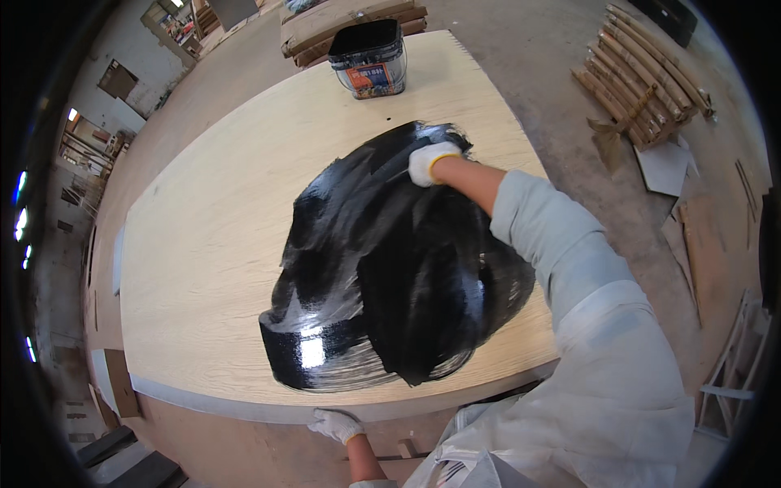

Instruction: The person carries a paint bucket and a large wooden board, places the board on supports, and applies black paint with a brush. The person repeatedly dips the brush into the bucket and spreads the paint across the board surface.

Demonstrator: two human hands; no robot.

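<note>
A large pale board [203, 244] with a wood-grain face lies flat before me. Wet, glossy black coating [407, 260] covers its middle and right part in broad curved streaks. In a white knitted glove with a yellow cuff, my right hand [431, 164] is closed over the far part of this coating; the tool beneath it, if any, is hidden. My left hand [335, 424], gloved the same way, is at the board's near edge with its fingers stretched to the left and nothing visible in them. A square black-rimmed bucket [370, 65] with dark smears stands on the far end.
Behind the bucket lies a stack of brown wrapped panels [350, 20]. More long brown packages [647, 73] lie on the floor at the far right, with a white sheet [663, 167] beside them. A pale metal frame [732, 374] is at the right, a box [115, 382] at the near left.
</note>
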